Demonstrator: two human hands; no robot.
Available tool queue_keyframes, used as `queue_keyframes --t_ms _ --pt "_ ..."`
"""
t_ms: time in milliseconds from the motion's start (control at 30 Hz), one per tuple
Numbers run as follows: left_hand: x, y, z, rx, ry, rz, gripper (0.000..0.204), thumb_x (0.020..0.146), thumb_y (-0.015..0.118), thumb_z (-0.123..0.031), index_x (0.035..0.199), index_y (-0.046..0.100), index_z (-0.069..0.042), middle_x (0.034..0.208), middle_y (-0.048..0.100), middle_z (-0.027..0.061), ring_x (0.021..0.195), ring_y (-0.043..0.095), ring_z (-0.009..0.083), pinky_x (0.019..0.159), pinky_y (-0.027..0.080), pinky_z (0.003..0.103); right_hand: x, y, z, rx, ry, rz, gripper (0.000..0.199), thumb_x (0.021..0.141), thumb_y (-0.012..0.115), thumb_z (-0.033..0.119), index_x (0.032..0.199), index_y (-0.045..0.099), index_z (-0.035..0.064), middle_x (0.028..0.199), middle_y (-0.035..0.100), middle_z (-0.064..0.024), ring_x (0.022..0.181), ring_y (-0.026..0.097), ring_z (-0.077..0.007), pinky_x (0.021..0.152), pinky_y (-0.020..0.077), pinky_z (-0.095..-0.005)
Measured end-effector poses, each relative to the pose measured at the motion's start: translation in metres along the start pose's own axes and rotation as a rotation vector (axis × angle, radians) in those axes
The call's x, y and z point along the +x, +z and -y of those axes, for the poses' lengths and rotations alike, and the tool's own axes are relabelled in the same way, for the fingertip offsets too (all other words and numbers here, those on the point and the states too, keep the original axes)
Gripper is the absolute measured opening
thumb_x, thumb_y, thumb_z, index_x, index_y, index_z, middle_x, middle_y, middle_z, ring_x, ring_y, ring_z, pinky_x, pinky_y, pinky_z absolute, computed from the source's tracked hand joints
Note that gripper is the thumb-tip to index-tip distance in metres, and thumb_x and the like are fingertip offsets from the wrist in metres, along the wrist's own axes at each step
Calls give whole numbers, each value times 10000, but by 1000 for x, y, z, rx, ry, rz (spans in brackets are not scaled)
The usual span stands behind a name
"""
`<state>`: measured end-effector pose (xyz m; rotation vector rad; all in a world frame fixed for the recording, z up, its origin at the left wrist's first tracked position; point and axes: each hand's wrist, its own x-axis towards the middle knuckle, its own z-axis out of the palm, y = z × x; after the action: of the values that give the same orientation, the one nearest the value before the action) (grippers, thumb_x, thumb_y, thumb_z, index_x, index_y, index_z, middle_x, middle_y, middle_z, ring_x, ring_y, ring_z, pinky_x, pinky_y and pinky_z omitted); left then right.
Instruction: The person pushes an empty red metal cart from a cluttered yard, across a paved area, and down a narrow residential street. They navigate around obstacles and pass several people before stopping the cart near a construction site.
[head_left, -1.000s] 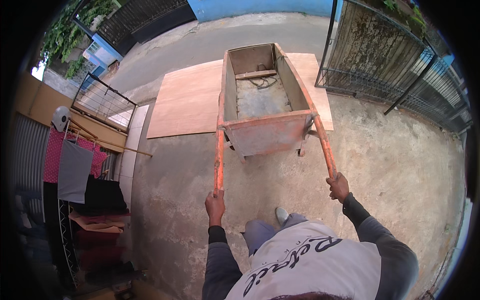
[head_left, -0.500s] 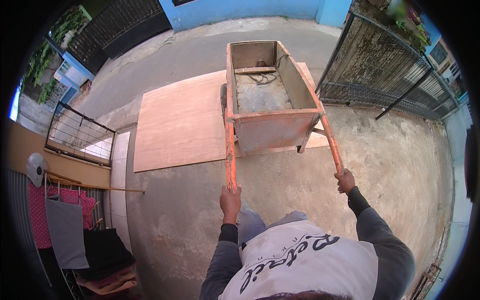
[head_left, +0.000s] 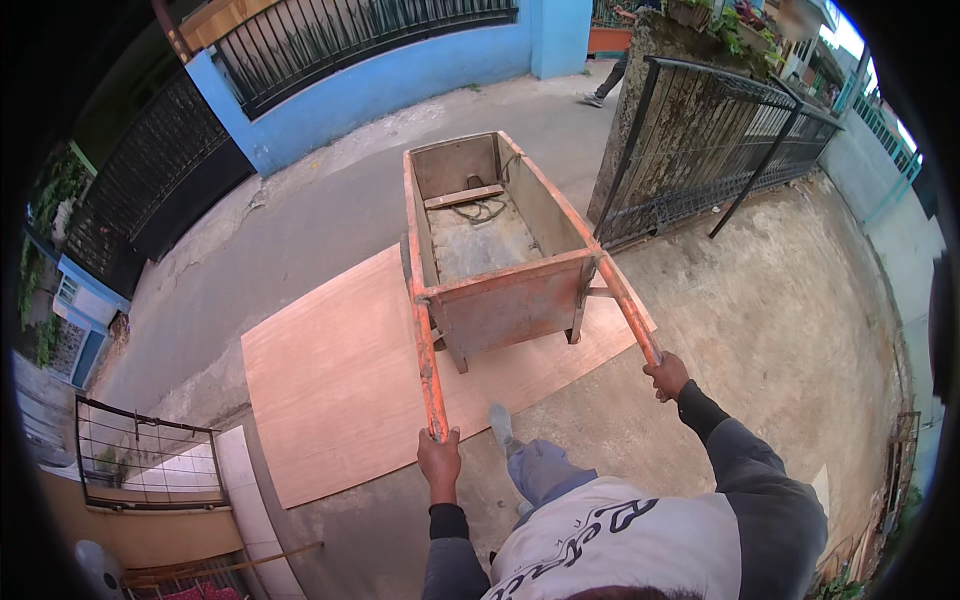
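Left grip (head_left: 439, 464) and right grip (head_left: 667, 376) clamp handles (head_left: 430, 380) of cart (head_left: 515, 308), board (head_left: 320, 370) edge out left, gate (head_left: 700, 150) right, road (head_left: 330, 190) ahead.

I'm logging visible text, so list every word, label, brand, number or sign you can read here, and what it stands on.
White cloth shirt with dark sleeves: large, dark script and a smaller row of letters, wording not copied here.
Rusty orange, box-shaped metal cart: no text visible.
Flat, light-brown wooden sheet: no text visible.

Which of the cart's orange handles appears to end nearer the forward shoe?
The left handle, held by the left hand: its end appears just left of the shoe; the right handle ends farther away.
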<state>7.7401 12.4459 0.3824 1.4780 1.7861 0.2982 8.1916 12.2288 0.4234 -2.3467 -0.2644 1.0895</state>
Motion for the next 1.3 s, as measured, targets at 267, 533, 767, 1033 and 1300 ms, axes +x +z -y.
queue_keyframes --t_ms 267,533,767,1033,1300 --pt "75 2 -25 -33 -63 9 510 840 800 -418 1040 613 12 920 715 252 903 708 430 788 539 506 72 28 86 -25 -9 -2 293 884 654 177 1100 534 21 626 536 -71 403 561 -194 353 491 -366" --pt "212 32 -61 153 -41 -19 577 902 731 -431 1232 537 0 936 715 253 922 700 457 801 539 542 256 132 71 128 18 117 268 939 593 185 1160 476 89 569 417 -44 329 411 -179 280 351 -339" --pt "276 34 -31 90 -76 87 545 919 727 -381 1242 492 -10 909 699 253 904 684 460 809 517 547 294 186 55 347 45 198 265 932 693 143 1115 506 110 554 427 -19 370 404 -167 294 297 -336" --pt "394 -22 -38 -8 -56 175 492 916 715 -308 1204 459 -1 927 702 276 937 691 469 815 530 559 344 266 146 294 220 192 341 913 739 272 1047 570 8 638 502 -78 493 472 -212 434 379 -385" --pt "509 -110 -96 78 -37 229 523 919 722 -363 1184 468 9 933 695 285 917 687 468 793 522 552 295 305 313 146 123 29 233 891 606 165 1084 490 105 551 425 -40 329 426 -187 280 341 -360"
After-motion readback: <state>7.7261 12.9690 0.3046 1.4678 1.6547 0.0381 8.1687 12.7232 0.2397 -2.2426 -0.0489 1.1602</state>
